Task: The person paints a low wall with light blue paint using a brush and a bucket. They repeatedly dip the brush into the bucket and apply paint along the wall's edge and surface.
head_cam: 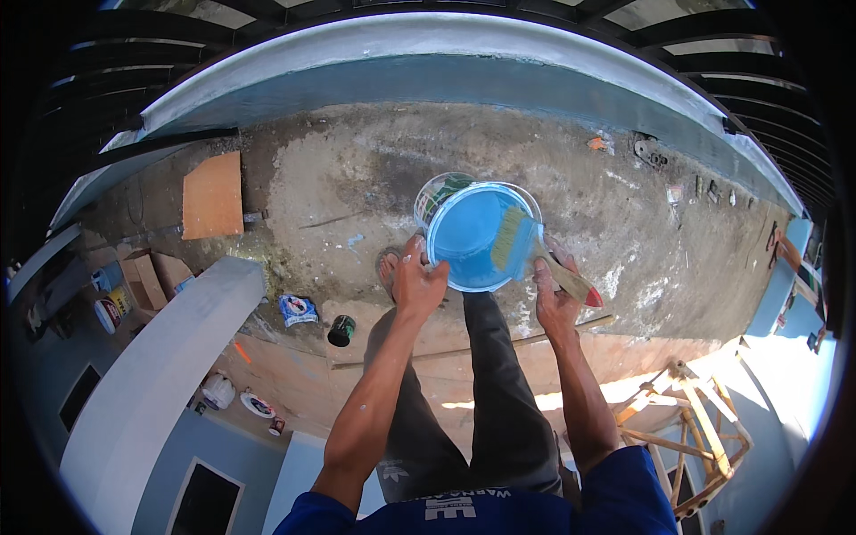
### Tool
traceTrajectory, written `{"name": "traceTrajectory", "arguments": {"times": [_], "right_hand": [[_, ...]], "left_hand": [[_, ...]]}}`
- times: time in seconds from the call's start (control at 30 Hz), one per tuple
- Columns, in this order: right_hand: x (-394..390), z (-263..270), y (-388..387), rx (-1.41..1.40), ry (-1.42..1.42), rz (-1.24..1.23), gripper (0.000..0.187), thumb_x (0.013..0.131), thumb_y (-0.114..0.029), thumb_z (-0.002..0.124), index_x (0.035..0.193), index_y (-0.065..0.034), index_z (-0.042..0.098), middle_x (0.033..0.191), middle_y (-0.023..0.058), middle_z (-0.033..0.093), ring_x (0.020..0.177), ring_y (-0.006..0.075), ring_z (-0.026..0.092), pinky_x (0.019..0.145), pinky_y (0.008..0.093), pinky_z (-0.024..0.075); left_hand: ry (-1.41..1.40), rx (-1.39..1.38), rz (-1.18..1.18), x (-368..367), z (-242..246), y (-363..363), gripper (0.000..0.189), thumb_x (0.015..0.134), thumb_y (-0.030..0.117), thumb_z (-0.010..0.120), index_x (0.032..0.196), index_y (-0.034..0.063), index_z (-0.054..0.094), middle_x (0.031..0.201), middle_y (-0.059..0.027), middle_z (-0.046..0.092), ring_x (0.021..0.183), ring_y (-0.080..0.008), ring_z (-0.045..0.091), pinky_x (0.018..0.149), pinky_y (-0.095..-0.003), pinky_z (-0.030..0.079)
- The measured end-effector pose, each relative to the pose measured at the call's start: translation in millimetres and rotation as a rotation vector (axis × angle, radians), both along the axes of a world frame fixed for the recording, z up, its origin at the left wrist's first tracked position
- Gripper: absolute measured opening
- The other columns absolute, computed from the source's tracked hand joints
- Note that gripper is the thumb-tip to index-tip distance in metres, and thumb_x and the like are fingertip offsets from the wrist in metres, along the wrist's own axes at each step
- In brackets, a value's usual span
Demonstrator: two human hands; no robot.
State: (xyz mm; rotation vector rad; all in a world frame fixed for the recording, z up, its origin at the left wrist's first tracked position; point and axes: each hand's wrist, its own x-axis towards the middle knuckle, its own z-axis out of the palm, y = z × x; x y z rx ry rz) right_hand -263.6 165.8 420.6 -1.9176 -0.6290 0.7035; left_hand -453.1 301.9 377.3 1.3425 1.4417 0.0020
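Note:
A plastic paint bucket (445, 190) is tilted in front of me, its mouth facing up towards me. Light blue paint (471, 221) coats its inside, and how deep the paint stands I cannot tell. My left hand (420, 277) grips the bucket's left rim, thumb on the near side. On the right, my right hand (558, 294) holds a wide paintbrush (565, 271) by its wooden, red-tipped handle, close against the bucket's right rim. The pale bristles reach over the bucket's mouth, and blue paint covers the ferrule. Pale paint specks mark both hands.
A low blue wall (428, 77) curves across the far side under dark metal bars. A square pillar (167, 361) rises at left. Around lie a brown board (212, 197), a dark can (342, 331), a plastic packet (297, 310), a long stick (441, 354) and a bamboo frame (695, 428).

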Motion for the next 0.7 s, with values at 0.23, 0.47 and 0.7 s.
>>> {"name": "traceTrajectory", "arguments": {"times": [0.23,0.47,0.7], "right_hand": [[-24,-5,34,-0.063,0.262,-0.296,0.041,0.100,-0.016,0.069,0.135,0.0043,0.061,0.121,0.0139,0.069,0.111,0.0203,0.065,0.095,0.0355,0.0523],[-43,-86,32,0.151,0.239,-0.743,0.038,0.098,-0.018,0.072,0.128,0.0053,0.066,0.102,0.0098,0.073,0.078,0.0133,0.067,0.064,0.0267,0.0556],[-49,-170,27,0.268,0.266,-0.876,0.039,0.094,-0.015,0.076,0.125,0.0063,0.068,0.103,0.0103,0.074,0.079,0.0133,0.067,0.065,0.0268,0.0555]], "left_hand": [[-0.026,0.227,-0.328,11,-30,66,0.036,0.079,0.008,0.075,0.109,-0.0025,0.060,0.082,-0.0130,0.063,0.074,-0.0210,0.062,0.069,-0.0365,0.050],[-0.116,0.116,-0.601,31,-111,117,0.035,0.079,0.008,0.072,0.109,-0.0053,0.062,0.083,-0.0155,0.067,0.076,-0.0227,0.065,0.069,-0.0367,0.052],[-0.100,0.031,-0.748,80,-181,139,0.053,0.082,0.005,0.069,0.132,-0.0112,0.058,0.109,-0.0174,0.072,0.092,-0.0215,0.071,0.078,-0.0333,0.057]]}}
